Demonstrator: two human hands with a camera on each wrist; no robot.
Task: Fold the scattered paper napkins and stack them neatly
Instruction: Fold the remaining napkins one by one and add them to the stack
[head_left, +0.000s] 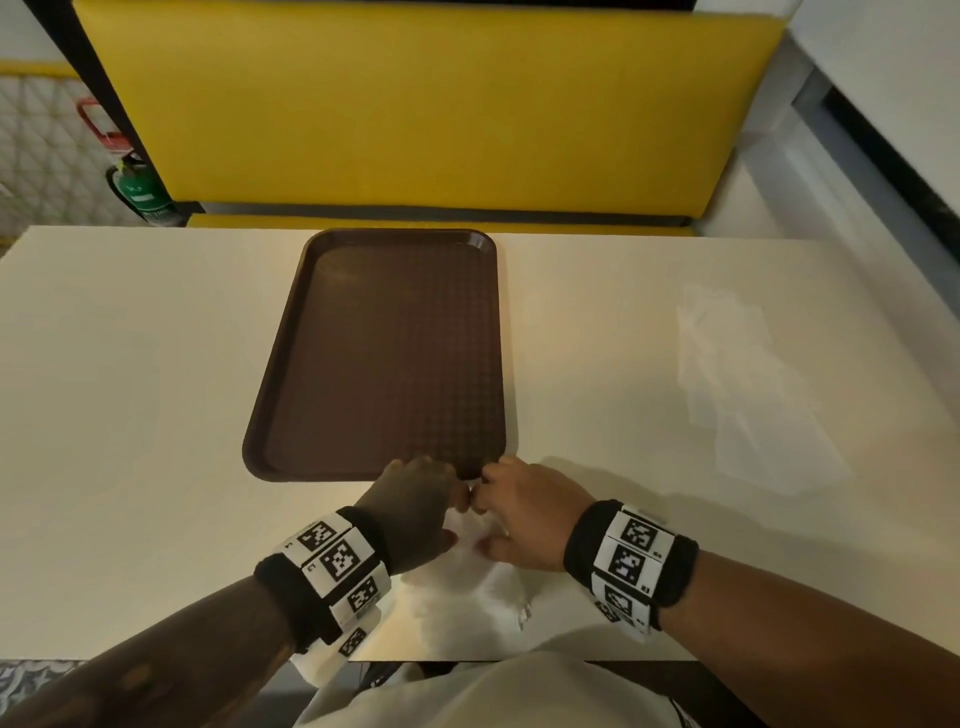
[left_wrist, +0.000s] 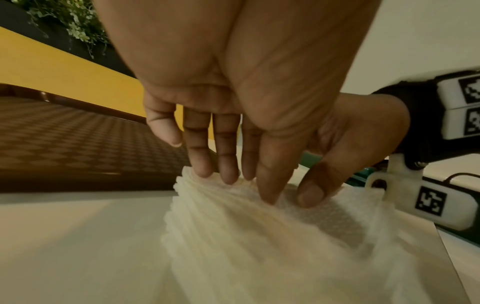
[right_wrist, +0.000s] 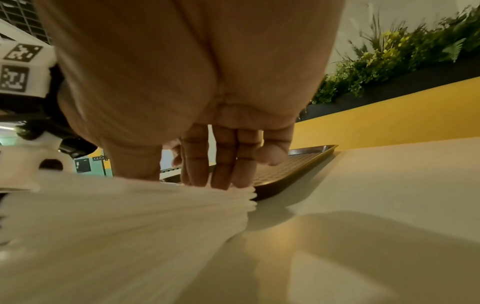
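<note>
A white paper napkin (head_left: 467, 587) lies on the table's front edge, just before the brown tray (head_left: 270, 405). My left hand (head_left: 457, 519) and right hand (head_left: 483, 519) meet at its far edge, knuckles almost touching. Each hand pinches that edge, thumb on the near side and fingers behind it. In the left wrist view the napkin (left_wrist: 259, 246) rises from the table to my left hand (left_wrist: 246, 185), with the right thumb (left_wrist: 311, 193) beside it. The right wrist view shows the napkin (right_wrist: 116, 226) lifted to my right hand (right_wrist: 182, 181). More loose napkins (head_left: 743, 384) lie scattered at the right.
The tray holds nothing and stands lengthwise in the middle of the pale table (head_left: 130, 415). A yellow bench back (head_left: 415, 104) runs behind the table's far edge. A green fire extinguisher (head_left: 140, 192) stands at the far left.
</note>
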